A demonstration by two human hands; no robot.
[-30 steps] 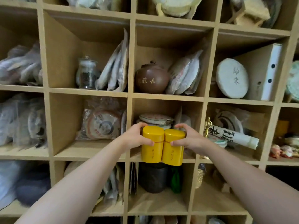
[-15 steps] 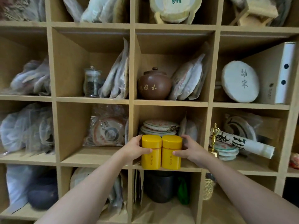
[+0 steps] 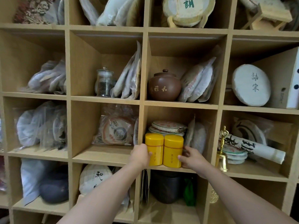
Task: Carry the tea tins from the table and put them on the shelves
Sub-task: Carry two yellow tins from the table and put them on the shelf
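Two yellow tea tins stand upright and touching on the front of a middle shelf compartment [image 3: 187, 170]. My left hand [image 3: 140, 155] wraps the left side of the left tin [image 3: 154, 148]. My right hand [image 3: 191, 157] grips the right side of the right tin [image 3: 172, 150]. Both tins rest on the shelf board, just in front of a stack of wrapped tea cakes [image 3: 168, 127]. Part of each tin's outer side is hidden by my fingers.
The wooden cube shelving is crowded: a brown clay jar [image 3: 164, 86] above, a glass jar [image 3: 104, 82], bagged tea cakes [image 3: 115, 130] to the left, a brass bell [image 3: 222, 151] and a rolled scroll [image 3: 252, 147] to the right, a dark pot [image 3: 166, 188] below.
The tins were held in the air in front of the shelf edge; both hands have moved them forward and set them down on the shelf board. The view has moved closer.
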